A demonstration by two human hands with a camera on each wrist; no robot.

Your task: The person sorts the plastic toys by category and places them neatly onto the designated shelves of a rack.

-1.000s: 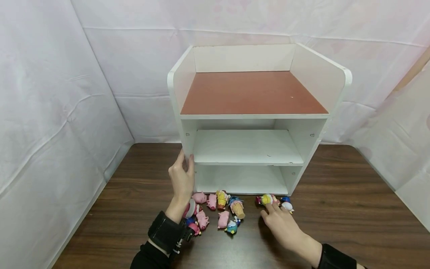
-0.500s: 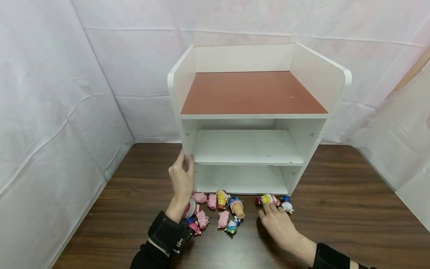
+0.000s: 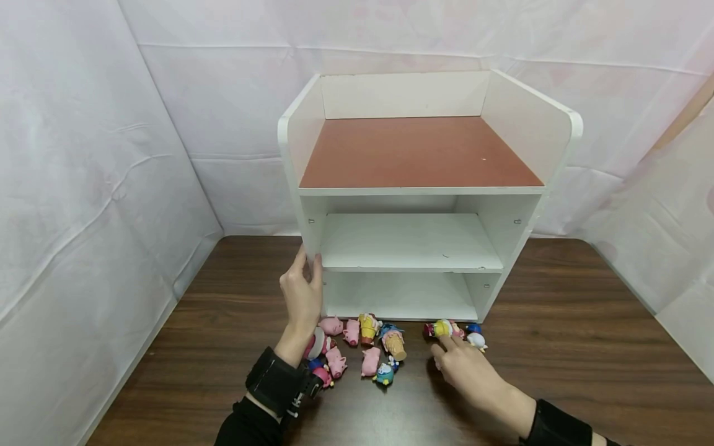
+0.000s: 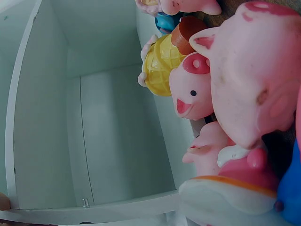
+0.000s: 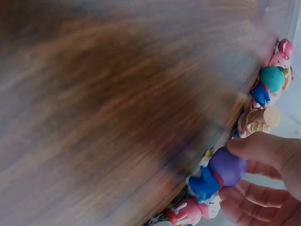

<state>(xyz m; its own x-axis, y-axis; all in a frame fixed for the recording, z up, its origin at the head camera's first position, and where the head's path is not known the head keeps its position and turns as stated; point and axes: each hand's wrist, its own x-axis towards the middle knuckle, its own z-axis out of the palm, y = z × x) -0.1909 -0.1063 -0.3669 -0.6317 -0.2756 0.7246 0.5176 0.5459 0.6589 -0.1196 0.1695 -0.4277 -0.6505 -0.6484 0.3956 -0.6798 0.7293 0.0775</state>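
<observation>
My left hand (image 3: 301, 297) grips the front edge of the white shelf unit's left side panel (image 3: 305, 223), thumb inside and fingers outside. By its wrist lie several toy figurines, among them a pink pig (image 4: 256, 70), another pig (image 4: 193, 89) and a yellow waffle-patterned figurine (image 4: 162, 63). In the right wrist view, my right hand (image 5: 268, 174) pinches a purple and blue figurine (image 5: 225, 167) between thumb and fingers. From the head view that figurine is mostly hidden under the hand. Just beyond my right hand lie a yellow-and-pink figurine (image 3: 442, 328) and a blue-and-white one (image 3: 476, 339).
The shelf unit has a brown top (image 3: 418, 152), a middle shelf (image 3: 413, 241) and a bottom shelf (image 3: 398, 296). An ice-cream-cone figurine (image 3: 395, 344) and a teal one (image 3: 385, 373) lie on the dark wood table (image 3: 586, 316). White cloth (image 3: 100, 161) hangs around.
My right hand shifted slightly left and toward me, then back to the right, staying by the right-hand figurines. My left hand keeps its place on the shelf unit.
</observation>
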